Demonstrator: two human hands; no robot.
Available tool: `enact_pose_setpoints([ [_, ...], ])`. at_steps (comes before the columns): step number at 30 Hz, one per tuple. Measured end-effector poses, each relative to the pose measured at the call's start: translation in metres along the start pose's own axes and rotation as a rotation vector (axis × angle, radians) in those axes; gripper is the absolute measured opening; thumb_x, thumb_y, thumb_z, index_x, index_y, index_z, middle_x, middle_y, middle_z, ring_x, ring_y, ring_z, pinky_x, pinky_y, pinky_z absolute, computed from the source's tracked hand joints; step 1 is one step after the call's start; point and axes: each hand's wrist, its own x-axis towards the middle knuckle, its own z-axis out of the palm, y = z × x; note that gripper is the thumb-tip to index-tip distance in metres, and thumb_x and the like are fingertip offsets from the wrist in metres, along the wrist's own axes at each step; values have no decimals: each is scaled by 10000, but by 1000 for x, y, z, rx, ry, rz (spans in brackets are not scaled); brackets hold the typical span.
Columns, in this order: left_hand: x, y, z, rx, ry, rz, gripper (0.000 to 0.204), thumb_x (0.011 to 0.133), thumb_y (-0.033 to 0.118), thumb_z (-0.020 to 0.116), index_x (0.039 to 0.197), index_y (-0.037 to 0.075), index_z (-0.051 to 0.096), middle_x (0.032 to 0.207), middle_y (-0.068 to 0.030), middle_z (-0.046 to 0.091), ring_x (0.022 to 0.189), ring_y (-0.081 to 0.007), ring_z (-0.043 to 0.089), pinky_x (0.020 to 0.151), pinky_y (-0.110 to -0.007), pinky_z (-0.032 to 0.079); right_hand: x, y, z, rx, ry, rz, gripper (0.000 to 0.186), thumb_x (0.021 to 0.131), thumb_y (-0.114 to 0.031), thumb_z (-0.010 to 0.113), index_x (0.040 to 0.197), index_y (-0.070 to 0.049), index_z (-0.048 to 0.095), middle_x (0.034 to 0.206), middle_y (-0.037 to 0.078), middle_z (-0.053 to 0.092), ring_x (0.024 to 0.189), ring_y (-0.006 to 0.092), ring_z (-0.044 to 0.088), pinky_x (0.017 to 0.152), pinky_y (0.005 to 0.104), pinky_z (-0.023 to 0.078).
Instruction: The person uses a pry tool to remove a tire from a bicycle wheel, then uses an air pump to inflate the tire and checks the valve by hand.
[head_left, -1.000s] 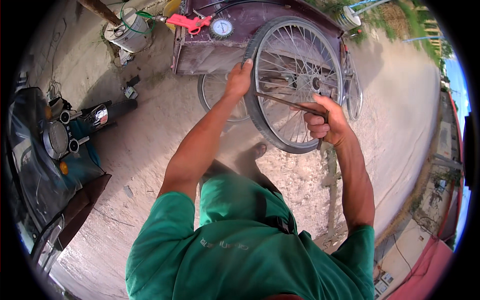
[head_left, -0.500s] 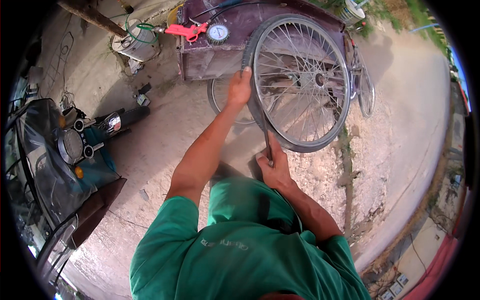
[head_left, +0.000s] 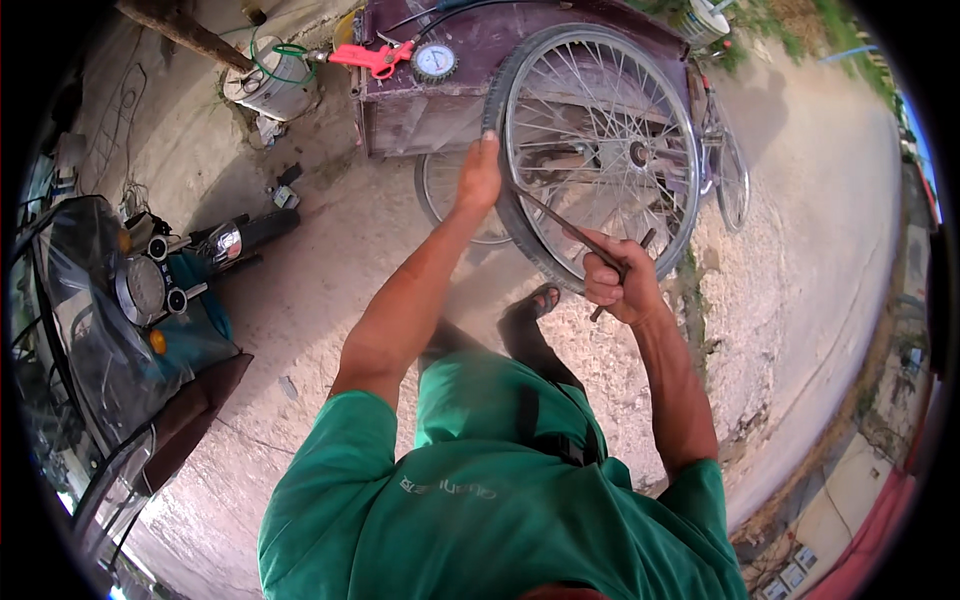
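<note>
A spoked bicycle wheel with a black tyre [head_left: 539,246] stands upright against a purple metal cart [head_left: 420,120]. My left hand [head_left: 480,172] is closed on the left side of the tyre. Down and to the right, my right hand [head_left: 620,280] is closed round dark metal tyre levers [head_left: 563,223]; one reaches diagonally to the tyre's left edge, and another crosses upright through the fist. On the cart, left of the wheel, lie a red air gun [head_left: 370,60] and a round pressure gauge [head_left: 434,62].
A motorbike [head_left: 140,290] stands at left. A white bucket [head_left: 275,90] with a wooden post is at upper left, another bucket [head_left: 705,28] beyond the cart. A second bicycle wheel [head_left: 736,180] shows at right. My sandalled foot [head_left: 540,300] is on the ground below the wheel.
My right hand dropped low beside the tyre, then came up and right again, swinging the lever from upright to diagonal. My left hand stays on the tyre.
</note>
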Motion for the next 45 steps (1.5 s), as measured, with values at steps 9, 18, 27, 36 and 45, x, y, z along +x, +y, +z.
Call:
enact_pose_setpoints([
  [9, 2, 2, -1, -18, 20, 64, 628, 1095, 510, 435, 1215, -61, 666, 1135, -202, 696, 1120, -278, 610, 1034, -377, 431, 4, -6, 9, -154, 74, 40, 532, 1008, -253, 447, 1478, -15, 518, 662, -41, 368, 475, 70, 295, 432, 238, 268],
  [18, 15, 40, -9, 143, -22, -32, 715, 1029, 590, 473, 1253, -70, 631, 1248, -332, 652, 1222, -476, 599, 1055, -500, 436, -11, 79, 14, -628, 222, -201, 670, 958, -154, 577, 1585, -13, 388, 768, 10, 540, 669, 128, 515, 675, 310, 460],
  [27, 43, 51, -3, 337, 49, 27, 722, 1023, 595, 474, 1172, -87, 657, 1181, -358, 665, 1178, -506, 621, 1021, -536, 453, -33, 118, 7, -942, 232, -332, 738, 916, -78, 606, 1594, 19, 331, 813, 69, 570, 814, 199, 572, 899, 371, 447],
  [36, 55, 33, -7, 14, -52, -150, 631, 1036, 543, 552, 1192, -54, 683, 1050, -153, 711, 974, -229, 637, 907, -392, 486, -3, 122, 7, -936, 209, -450, 809, 889, -144, 619, 1608, 31, 293, 688, -9, 477, 612, 116, 473, 677, 286, 458],
  [45, 46, 40, -8, -25, -85, -132, 671, 1036, 558, 525, 1285, -51, 661, 1154, -181, 713, 1073, -258, 650, 973, -393, 476, -7, 22, -34, -112, 21, -29, 721, 957, -319, 591, 1573, 5, 404, 612, -18, 355, 455, 78, 288, 416, 247, 246],
])
